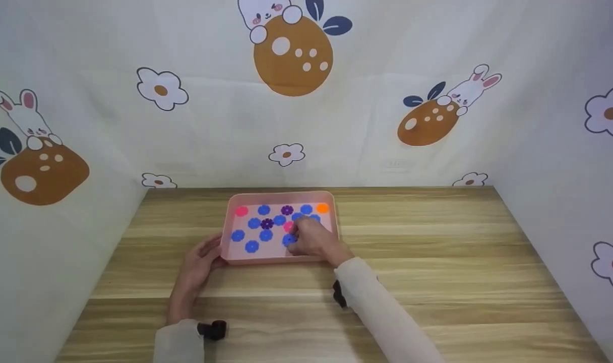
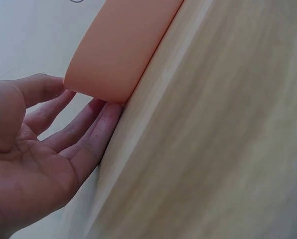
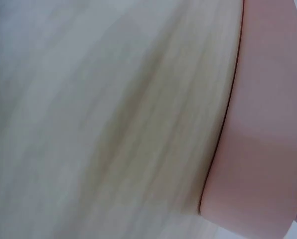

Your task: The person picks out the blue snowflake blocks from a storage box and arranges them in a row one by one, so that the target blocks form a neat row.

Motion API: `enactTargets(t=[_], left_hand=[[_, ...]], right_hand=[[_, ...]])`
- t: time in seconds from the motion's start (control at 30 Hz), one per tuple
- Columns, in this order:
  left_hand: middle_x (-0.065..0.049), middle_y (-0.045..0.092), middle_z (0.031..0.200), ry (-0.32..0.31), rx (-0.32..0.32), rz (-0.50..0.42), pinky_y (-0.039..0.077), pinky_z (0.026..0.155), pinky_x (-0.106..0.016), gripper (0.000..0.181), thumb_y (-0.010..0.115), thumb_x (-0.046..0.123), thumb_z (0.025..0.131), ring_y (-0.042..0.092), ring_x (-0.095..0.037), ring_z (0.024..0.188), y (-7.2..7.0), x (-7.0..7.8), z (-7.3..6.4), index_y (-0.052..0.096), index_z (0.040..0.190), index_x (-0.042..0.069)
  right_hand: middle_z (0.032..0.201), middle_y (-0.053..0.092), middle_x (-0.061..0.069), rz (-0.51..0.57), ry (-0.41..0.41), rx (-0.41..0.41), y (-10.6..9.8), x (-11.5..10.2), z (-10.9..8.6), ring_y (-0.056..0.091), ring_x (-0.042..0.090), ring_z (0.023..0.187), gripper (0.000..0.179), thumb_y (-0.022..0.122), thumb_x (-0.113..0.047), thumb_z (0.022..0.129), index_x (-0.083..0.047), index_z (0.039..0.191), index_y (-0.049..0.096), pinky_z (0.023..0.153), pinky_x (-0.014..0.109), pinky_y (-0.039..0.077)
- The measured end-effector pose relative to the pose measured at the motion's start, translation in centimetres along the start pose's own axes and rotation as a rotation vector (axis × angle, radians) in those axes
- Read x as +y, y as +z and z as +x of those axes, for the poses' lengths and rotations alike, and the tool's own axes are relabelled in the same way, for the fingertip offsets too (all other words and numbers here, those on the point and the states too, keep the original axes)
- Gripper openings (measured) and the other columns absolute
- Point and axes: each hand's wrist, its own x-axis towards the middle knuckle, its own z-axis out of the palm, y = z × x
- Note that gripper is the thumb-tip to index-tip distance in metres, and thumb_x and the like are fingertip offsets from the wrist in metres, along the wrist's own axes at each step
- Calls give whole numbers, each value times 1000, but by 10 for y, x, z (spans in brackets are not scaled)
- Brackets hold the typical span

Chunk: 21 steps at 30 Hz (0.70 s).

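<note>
A pink tray (image 1: 256,260) holds several small flower-shaped discs, among them a blue one (image 1: 251,246), a dark purple one (image 1: 267,224), a pink one (image 1: 241,211) and an orange one (image 1: 322,208). At the tray's left side is my left hand (image 1: 199,262); in the left wrist view its thumb touches the rim and its loosely extended fingers rest against the outer wall. My right hand (image 1: 314,238) reaches over the near right part of the tray, fingers curled, and pinches a blue flower disc (image 1: 289,240) at its fingertips. The hand hides some discs.
The tray stands on a wood-grain table (image 1: 427,262), close to its back edge. A patterned cloth (image 1: 210,136) hangs behind the table and along both sides. Dark wrist cameras, such as the left one (image 1: 213,330), sit at both cuffs.
</note>
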Motion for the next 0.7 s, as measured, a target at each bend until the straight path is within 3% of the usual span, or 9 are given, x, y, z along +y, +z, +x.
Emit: enactTargets(t=[0.4, 0.7], left_hand=[[-23, 47, 152, -3, -1, 38, 59, 97, -28, 45, 48, 14, 106, 59, -30, 128, 0, 2, 1, 43, 150, 5], [-22, 50, 150, 9, 5, 27, 60, 91, -25, 43, 49, 14, 106, 63, -25, 123, 0, -1, 2, 46, 148, 6]], right_hand=[[105, 65, 7, 7, -8, 78, -34, 10, -5, 60, 19, 94, 38, 81, -21, 81, -3, 111, 65, 92, 32, 60], [108, 64, 7, 66, 88, 101, -69, 30, -12, 59, 22, 96, 38, 81, -22, 84, -6, 112, 63, 87, 32, 59]])
